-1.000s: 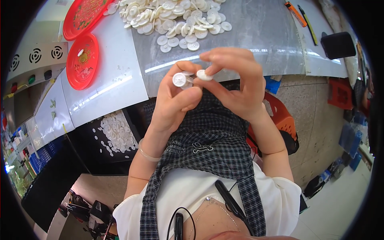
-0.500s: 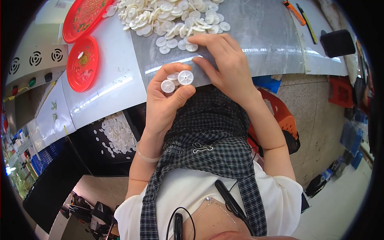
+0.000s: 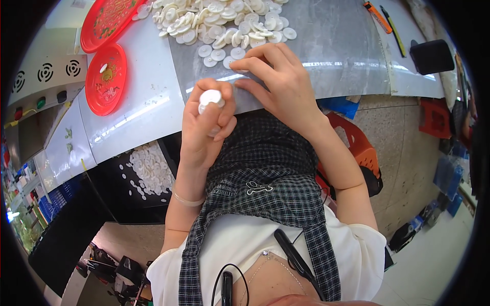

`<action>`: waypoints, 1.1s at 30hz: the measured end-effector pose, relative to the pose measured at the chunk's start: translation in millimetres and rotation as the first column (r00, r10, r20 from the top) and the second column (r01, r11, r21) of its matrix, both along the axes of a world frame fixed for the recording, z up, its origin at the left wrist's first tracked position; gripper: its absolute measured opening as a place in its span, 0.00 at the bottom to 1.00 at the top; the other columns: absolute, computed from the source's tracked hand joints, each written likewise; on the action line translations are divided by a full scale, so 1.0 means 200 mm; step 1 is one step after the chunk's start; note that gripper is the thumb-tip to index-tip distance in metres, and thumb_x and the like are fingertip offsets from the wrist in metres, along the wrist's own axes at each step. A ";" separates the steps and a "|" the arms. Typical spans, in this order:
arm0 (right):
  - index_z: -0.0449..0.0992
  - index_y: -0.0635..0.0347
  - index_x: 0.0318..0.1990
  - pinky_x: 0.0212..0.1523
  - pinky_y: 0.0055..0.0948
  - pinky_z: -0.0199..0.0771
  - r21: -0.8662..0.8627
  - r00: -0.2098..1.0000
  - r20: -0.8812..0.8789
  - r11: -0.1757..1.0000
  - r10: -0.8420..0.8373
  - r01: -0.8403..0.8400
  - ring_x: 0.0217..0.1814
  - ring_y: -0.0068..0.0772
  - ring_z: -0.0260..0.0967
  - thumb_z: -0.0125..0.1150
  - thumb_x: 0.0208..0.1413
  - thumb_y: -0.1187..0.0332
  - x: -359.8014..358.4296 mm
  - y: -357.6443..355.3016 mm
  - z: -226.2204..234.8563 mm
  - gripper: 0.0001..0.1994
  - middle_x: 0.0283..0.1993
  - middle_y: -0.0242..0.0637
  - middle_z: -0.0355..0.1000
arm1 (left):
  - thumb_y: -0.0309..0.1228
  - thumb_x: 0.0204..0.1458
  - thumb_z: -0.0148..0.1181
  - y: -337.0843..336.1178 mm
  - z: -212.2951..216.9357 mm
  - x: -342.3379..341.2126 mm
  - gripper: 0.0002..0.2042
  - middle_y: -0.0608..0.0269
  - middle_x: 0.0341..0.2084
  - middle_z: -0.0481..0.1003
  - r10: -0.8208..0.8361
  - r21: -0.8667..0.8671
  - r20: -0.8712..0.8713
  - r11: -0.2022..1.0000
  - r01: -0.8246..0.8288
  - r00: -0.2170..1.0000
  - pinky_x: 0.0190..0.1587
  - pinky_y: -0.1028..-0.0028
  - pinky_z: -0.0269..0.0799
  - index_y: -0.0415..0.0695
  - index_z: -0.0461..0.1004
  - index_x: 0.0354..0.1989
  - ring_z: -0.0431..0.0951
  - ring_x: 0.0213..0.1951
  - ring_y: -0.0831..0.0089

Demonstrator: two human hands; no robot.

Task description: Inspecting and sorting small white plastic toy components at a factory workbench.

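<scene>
My left hand (image 3: 194,133) is closed around several small white plastic gears (image 3: 211,97) just off the table's front edge. One of them lies face up between thumb and fingers, and the others are partly hidden in the palm. Farther right, my right hand (image 3: 288,81) reaches over the table with thumb and index finger apart. Its index fingertip is at a loose white gear (image 3: 227,62), apparently touching it. Beyond lies a heap of white gears (image 3: 219,18), with a few flat ones spread along its near side.
Two red patterned plates (image 3: 121,76) lie at the left, beside a pale machine (image 3: 35,79) with round vents. A black tray (image 3: 116,204) below the table holds many white pieces. An orange cutter (image 3: 378,18), a yellow-black pen-like tool (image 3: 393,30) and a black flat object (image 3: 432,56) lie at the right.
My left hand has turned and closed more over the gears, hiding most of them. My right hand has shifted slightly left, its index finger now at a gear nearer the table's front edge.
</scene>
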State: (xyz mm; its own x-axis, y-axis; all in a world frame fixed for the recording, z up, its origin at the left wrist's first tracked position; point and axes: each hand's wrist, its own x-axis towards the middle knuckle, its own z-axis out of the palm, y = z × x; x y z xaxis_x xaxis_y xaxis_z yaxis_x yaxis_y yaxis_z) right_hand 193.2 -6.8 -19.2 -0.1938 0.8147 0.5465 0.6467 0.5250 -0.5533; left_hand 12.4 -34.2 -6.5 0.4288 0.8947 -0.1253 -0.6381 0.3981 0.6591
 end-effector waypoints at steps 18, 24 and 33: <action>0.64 0.59 0.55 0.52 0.29 0.64 -0.124 0.765 -0.591 0.909 0.255 -0.398 0.48 0.25 0.71 0.71 0.43 0.78 0.02 -0.07 0.06 0.30 0.46 0.35 0.75 | 0.46 0.67 0.39 0.00 0.04 0.04 0.24 0.70 0.24 0.63 -0.221 -0.177 0.067 0.957 0.229 0.973 0.14 0.86 0.49 0.34 0.66 0.53 0.57 0.17 0.87; 0.65 0.60 0.55 0.52 0.30 0.66 -0.213 0.786 -0.562 0.873 0.258 -0.438 0.50 0.26 0.70 0.63 0.52 0.76 0.05 -0.03 0.07 0.22 0.48 0.35 0.75 | 0.47 0.66 0.38 -0.01 -0.01 0.01 0.25 0.71 0.23 0.61 -0.200 -0.136 0.056 0.969 0.206 0.978 0.14 0.87 0.50 0.34 0.67 0.53 0.56 0.17 0.87; 0.76 0.57 0.47 0.43 0.33 0.72 -0.060 0.998 -0.003 0.996 0.064 -0.064 0.42 0.37 0.71 0.65 0.47 0.76 0.05 0.00 0.01 0.18 0.39 0.36 0.75 | 0.45 0.66 0.39 0.02 0.07 0.02 0.21 0.66 0.31 0.66 -0.069 -0.165 0.030 0.984 0.073 0.997 0.14 0.87 0.53 0.37 0.67 0.46 0.59 0.20 0.85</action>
